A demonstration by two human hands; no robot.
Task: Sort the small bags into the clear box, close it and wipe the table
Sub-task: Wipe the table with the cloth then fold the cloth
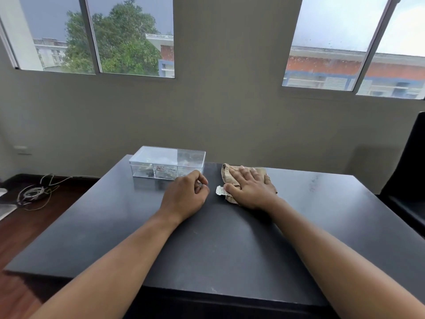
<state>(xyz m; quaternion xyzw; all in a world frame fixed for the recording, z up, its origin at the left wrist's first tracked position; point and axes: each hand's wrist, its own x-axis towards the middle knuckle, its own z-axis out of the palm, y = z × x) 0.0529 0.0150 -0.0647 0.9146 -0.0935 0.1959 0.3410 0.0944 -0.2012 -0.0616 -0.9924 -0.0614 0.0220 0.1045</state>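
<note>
The tan cloth [226, 172] lies on the bench [115, 217] just right of the clear box [167, 161], pressed flat under the right hand [251, 188], its fingers [245, 173] spread straight and gripping nothing. The box stands lidded near the far edge, small bags [166, 171] inside. The left hand [186, 196] rests nearby, loosely curled and empty. Wiping looks to be the step: keep the palm flat, overlap passes, steer round the box

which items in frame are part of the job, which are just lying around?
Job: clear box, lid on; small bags inside it; cloth flat under the right hand; table.
Lying about: cable tangle on the floor; black chair; wall socket.
</note>
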